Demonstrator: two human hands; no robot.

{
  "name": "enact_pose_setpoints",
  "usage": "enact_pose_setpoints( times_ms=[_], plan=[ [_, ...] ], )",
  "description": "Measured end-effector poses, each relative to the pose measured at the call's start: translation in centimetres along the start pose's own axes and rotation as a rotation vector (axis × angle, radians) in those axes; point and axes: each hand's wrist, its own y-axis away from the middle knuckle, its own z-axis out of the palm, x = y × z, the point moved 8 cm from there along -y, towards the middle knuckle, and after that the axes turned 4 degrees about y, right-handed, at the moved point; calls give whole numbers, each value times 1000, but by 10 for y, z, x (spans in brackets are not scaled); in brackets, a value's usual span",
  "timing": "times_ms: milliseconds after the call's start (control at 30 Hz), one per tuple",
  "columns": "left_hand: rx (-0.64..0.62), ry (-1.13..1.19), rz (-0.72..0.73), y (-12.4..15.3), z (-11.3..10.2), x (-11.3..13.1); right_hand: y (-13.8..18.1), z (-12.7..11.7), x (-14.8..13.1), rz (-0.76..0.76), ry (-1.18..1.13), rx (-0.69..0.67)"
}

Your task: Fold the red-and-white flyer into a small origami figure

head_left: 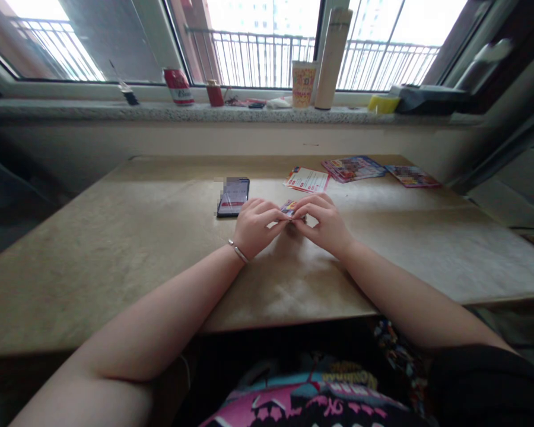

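Observation:
Between my two hands is a small colourful printed card or packet (pixel 289 207); the fingers cover much of it, so I cannot tell which. My left hand (pixel 257 228), with a silver bangle at its wrist, pinches the near edge between thumb and fingertips. Close against those fingertips, my right hand (pixel 323 224) pinches the same piece from the other side. Both hands are over the middle of the table. A phone (pixel 234 197) lies just beyond my left hand. Past my right hand are white printed cards (pixel 308 179) with orange edges.
A spread of colourful cards (pixel 353 168) and another colourful pile (pixel 412 176) lie at the back right of the table (pixel 115 249). On the windowsill behind stand a red can (pixel 178 86), a small red bottle (pixel 214 93), a paper cup (pixel 303 84) and a tall cylinder (pixel 333 59).

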Motion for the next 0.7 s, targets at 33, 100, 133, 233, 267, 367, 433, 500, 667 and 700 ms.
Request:
enact_pose_setpoints(
  times_ms=[33, 100, 133, 233, 267, 367, 433, 500, 667, 700],
  plan=[
    [-2, 4, 3, 0, 0, 0, 0, 0, 1, 7, 14, 4],
    [-5, 9, -2, -1, 0, 1, 1, 0, 2, 16, 27, 4],
    [-4, 10, -7, -1, -1, 1, 1, 1, 2, 17, 24, 3],
    [-2, 13, -20, -2, -1, 0, 2, 1, 5, 15, 17, 2],
    [-3, 14, -23, -2, -1, 0, 2, 1, 6, 14, 19, 2],
    [-21, 24, -39, 0, 1, -4, 2, 1, 9, 6, 28, -1],
    [-38, 32, -50, 1, 3, -6, 2, 2, 10, -8, 28, -1],
    [-57, 19, -43, 2, 5, -6, 3, 2, 9, -21, 34, 5],
    [-93, -79, 3, 2, 8, -1, 4, 6, 3, -45, 66, -33],
    [-88, -81, 1, 2, 7, 0, 4, 6, 3, -39, 75, -38]
  ],
)
